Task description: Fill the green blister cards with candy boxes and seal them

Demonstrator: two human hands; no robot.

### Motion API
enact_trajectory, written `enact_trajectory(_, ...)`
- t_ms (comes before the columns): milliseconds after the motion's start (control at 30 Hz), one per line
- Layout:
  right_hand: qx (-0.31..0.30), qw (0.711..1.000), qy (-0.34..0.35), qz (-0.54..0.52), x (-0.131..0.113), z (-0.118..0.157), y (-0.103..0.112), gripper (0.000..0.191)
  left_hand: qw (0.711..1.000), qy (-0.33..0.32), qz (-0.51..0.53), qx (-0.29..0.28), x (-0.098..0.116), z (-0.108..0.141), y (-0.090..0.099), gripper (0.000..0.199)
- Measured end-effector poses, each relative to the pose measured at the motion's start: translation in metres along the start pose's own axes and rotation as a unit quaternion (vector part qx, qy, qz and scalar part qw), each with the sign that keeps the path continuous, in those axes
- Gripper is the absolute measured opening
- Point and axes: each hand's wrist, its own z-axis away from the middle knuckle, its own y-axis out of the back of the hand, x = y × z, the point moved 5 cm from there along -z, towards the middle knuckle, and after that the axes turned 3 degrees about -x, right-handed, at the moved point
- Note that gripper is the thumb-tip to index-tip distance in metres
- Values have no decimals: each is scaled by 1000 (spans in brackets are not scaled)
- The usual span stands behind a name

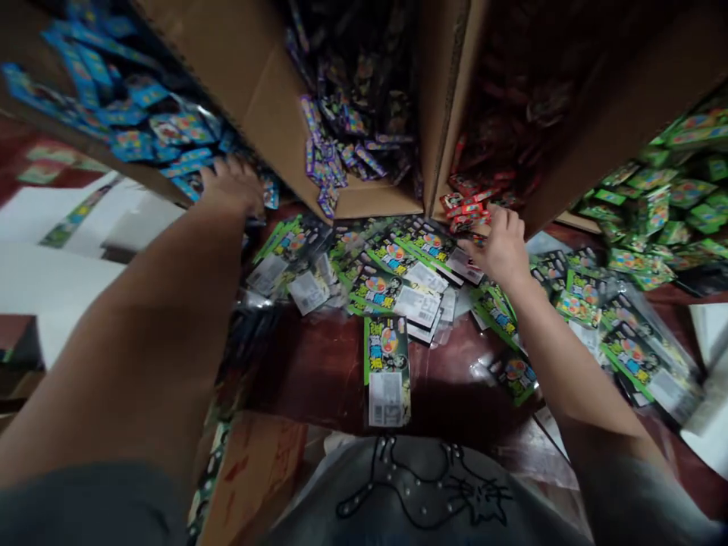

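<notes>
My left hand (234,184) reaches over the edge of a box among blue candy packets (133,91). Its fingertips are partly hidden and blurred, so its hold is unclear. At the front of another box, my right hand (503,243) has its thumb and curled fingers about several small red packets (467,208). Below my hands, black-and-green printed bags (375,284) with white barcode labels lie in overlapping heaps. One printed bag (387,371) lies apart, close to my body.
Between the two boxes stands a carton (375,203) of purple packets (327,155). Green packets (676,189) are piled at the far right. White sheets (42,227) lie at the left. An orange-brown carton (255,470) is below the dark red table (318,379).
</notes>
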Motion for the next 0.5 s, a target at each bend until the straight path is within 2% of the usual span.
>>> enact_trajectory(67,-5,1000,-30,8,3,-14,-8,99,1000,-7,4,-23,-8,-10,-2,119)
enact_trajectory(167,-10,995,-97,-6,4,-34,-27,124,1000,2,24,-14,-12,-19,-6,119)
enact_trajectory(233,-4,994,-108,-19,1,-43,-38,125,999,25,26,-12,-9,-18,-9,121)
enact_trajectory(300,13,995,-89,-33,-4,-43,-41,119,999,41,24,-11,-3,-13,-10,122)
enact_trajectory(400,21,996,-30,-84,-10,-18,-27,115,999,41,24,2,6,0,-8,102)
enact_trajectory(500,-23,988,58,-142,-10,36,-3,106,999,29,17,10,14,12,-6,74)
